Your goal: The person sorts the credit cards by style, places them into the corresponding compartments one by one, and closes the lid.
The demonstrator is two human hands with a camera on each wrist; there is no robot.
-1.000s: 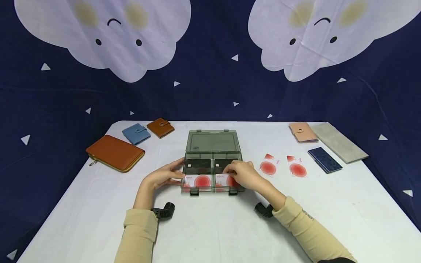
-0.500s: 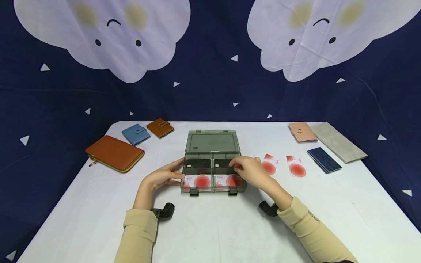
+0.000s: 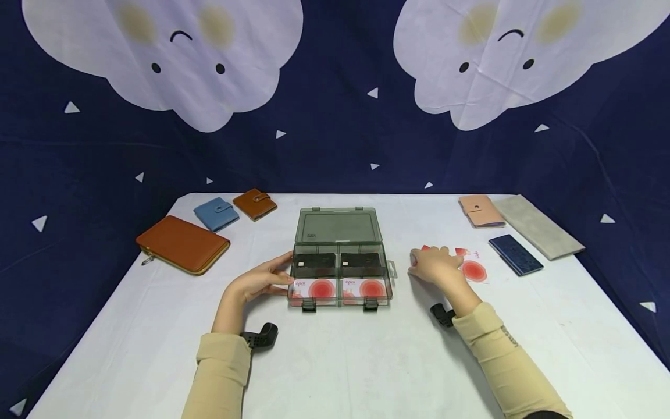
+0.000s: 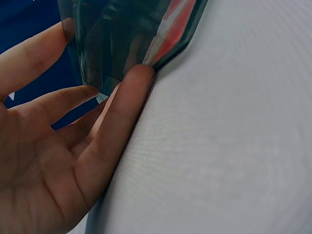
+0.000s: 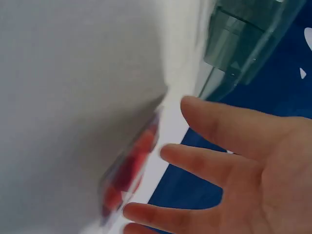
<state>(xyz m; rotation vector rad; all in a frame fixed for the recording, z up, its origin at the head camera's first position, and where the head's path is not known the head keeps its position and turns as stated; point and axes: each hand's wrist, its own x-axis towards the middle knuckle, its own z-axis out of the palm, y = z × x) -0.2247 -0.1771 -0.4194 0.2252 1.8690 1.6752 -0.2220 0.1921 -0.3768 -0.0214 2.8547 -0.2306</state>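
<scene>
A clear grey-green divided plastic box [image 3: 339, 226] lies with its lid folded back. Black cards [image 3: 316, 262] fill its two back compartments, and white cards with red circles [image 3: 320, 289] are in the front two. Against the box's left wall rests my left hand [image 3: 260, 282], its fingers mostly straight; the left wrist view shows the thumb at the lower corner. Over a red-and-white card [image 3: 426, 248] to the right of the box is my right hand [image 3: 438, 266]. In the right wrist view its fingers are spread, gaps between them. A second such card [image 3: 474, 271] lies beside it.
At left are a brown zip wallet [image 3: 183, 243], a blue snap wallet [image 3: 217, 213] and a brown snap wallet [image 3: 255, 203]. A pink snap wallet [image 3: 481, 210], a grey long wallet [image 3: 540, 226] and a navy card holder [image 3: 516, 254] lie at right.
My right hand has moved right from the box to the nearer loose card, leaving the box's right-hand cards and side tab uncovered. My left hand stays at the box.
</scene>
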